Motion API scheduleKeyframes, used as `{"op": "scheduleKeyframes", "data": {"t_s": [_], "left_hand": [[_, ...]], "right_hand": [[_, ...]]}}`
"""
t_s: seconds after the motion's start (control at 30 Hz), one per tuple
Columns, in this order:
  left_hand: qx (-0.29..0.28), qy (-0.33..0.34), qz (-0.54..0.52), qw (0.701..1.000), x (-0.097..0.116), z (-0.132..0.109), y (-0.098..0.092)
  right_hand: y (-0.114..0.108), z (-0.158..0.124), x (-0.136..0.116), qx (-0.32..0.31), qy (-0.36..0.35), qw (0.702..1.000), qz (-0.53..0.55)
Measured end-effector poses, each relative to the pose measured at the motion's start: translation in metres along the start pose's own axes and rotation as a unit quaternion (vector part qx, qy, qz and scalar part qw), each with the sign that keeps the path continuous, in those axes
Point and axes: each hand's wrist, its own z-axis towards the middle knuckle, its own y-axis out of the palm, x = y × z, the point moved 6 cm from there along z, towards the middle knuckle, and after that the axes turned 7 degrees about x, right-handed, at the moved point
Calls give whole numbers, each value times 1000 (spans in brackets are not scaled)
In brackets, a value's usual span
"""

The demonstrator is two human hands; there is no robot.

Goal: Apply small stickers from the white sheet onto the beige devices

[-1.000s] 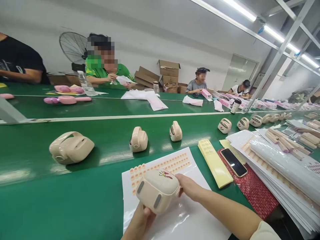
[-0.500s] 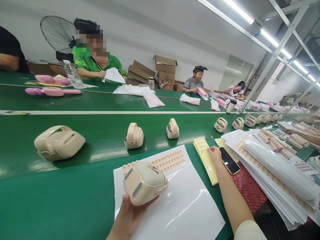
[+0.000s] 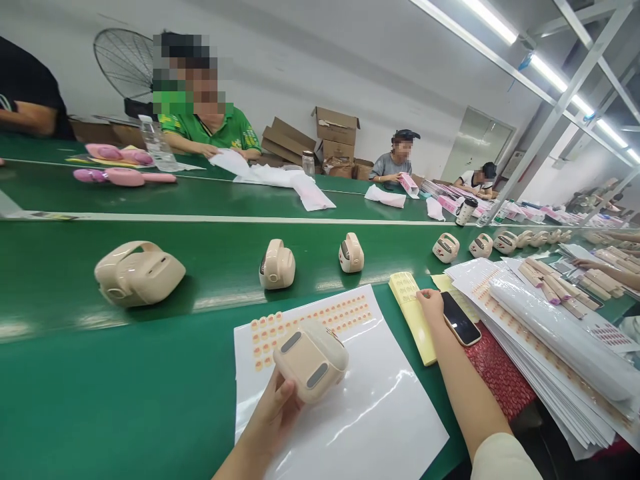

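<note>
My left hand [image 3: 280, 408] is wrapped round a small cream portable speaker [image 3: 307, 365] above a white sticker sheet [image 3: 380, 413]. The speaker is tilted, its underside with two grey foot pads facing me; its printed front is mostly turned out of view. Over at the right, my right hand [image 3: 431, 305] pinches at the upper right edge of a narrow yellow sticker sheet [image 3: 420, 333]. Whether a single label is between those fingertips is too small to make out. Small round orange stickers [image 3: 265, 343] run in rows along the white sheet's upper part.
More cream speakers [image 3: 140, 275] stand along the green conveyor belt [image 3: 225, 260]. A phone [image 3: 461, 319] lies beside my right hand, with stacked sticker sheets [image 3: 545, 353] farther right. Across the belt, a person in green [image 3: 210, 133] handles white wrapping [image 3: 270, 177].
My left hand has moved right and turned the speaker, so its underside faces me more. My right hand stays at the yellow sheet. The person in green has lowered the white wrapping.
</note>
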Motion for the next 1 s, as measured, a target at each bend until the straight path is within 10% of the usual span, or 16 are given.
{"op": "scheduleKeyframes", "data": {"t_s": [0.53, 0.83, 1.0], "left_hand": [[2, 12, 1, 1000, 1, 7, -6], [32, 42, 17, 998, 1, 10, 2], [66, 84, 34, 994, 6, 9, 2]], "right_hand": [[-9, -17, -37, -67, 3, 986, 150], [24, -148, -138, -356, -9, 872, 337], [32, -175, -154, -373, -19, 878, 299]]}}
